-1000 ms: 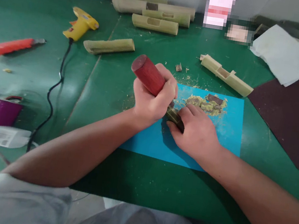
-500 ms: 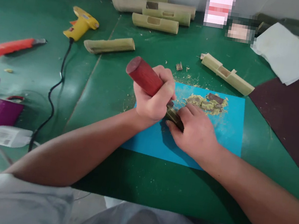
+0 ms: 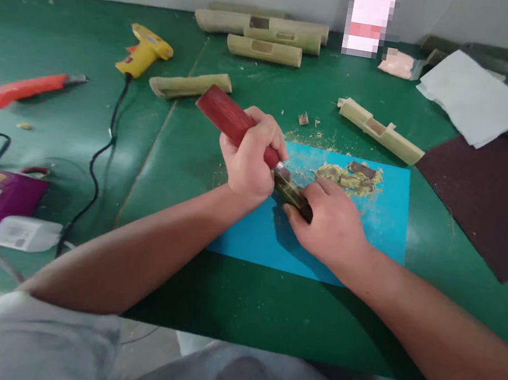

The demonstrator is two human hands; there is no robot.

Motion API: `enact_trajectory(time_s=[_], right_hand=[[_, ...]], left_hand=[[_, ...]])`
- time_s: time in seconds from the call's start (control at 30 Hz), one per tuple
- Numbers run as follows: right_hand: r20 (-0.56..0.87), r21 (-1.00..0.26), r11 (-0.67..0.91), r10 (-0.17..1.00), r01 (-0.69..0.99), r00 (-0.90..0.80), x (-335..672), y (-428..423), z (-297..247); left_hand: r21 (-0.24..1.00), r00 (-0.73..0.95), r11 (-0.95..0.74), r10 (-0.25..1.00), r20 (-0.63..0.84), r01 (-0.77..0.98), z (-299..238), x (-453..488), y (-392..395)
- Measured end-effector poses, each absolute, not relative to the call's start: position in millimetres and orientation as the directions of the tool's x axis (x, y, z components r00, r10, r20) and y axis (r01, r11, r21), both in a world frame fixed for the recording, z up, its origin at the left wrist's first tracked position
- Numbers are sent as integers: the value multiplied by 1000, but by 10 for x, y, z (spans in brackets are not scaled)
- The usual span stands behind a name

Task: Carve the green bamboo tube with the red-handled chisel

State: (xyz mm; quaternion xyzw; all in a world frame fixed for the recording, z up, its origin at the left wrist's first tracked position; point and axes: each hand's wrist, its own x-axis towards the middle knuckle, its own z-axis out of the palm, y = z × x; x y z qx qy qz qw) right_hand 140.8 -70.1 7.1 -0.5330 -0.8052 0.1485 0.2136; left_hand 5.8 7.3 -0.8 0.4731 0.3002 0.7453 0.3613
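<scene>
My left hand is wrapped around the red wooden handle of a chisel. The handle slants up to the left, and a short metal part shows below my fist. My right hand grips a dark green piece of bamboo over a blue sheet. The chisel's metal end meets the bamboo's left part; its very tip cannot be made out. Just beyond my right hand, a pile of bamboo shavings and brown chips lies on the sheet.
Cut bamboo tubes lie at the back, with a notched one behind the sheet. To the left are a yellow glue gun, a red-handled cutter and a purple power strip. White paper overlaps a brown sheet.
The chisel handle has tipped lower toward the left, and its metal collar now shows below my left fist. My right hand keeps its hold on the bamboo. The whole view has shifted slightly.
</scene>
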Motion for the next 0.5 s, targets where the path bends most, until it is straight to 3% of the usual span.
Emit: enact_trajectory(time_s=[0.5], right_hand=[[240, -503, 420, 907, 755, -345, 1420, -684, 20]], left_hand=[[818, -133, -543, 840, 526, -190, 22, 68, -9]])
